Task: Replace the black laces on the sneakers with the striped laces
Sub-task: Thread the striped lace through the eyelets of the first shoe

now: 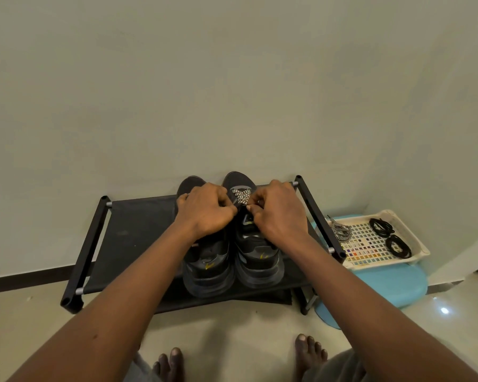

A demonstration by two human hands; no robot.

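The striped lace [242, 195] was pinched by the left hand [204, 209] and right hand [276, 213], mid-lacing the sneaker [257, 260]; crossing into the next eyelets was judged due.

A plain pale wall [232, 78] is seen at the far side, edged at lower left by a dark skirting [25, 279]. A glossy pale floor [232, 332] lies near, with a bright glare [444, 310] mirrored on it at the right. A low black rack [138, 219] is set against the wall; a blue stool [392, 282] is placed just right of it.
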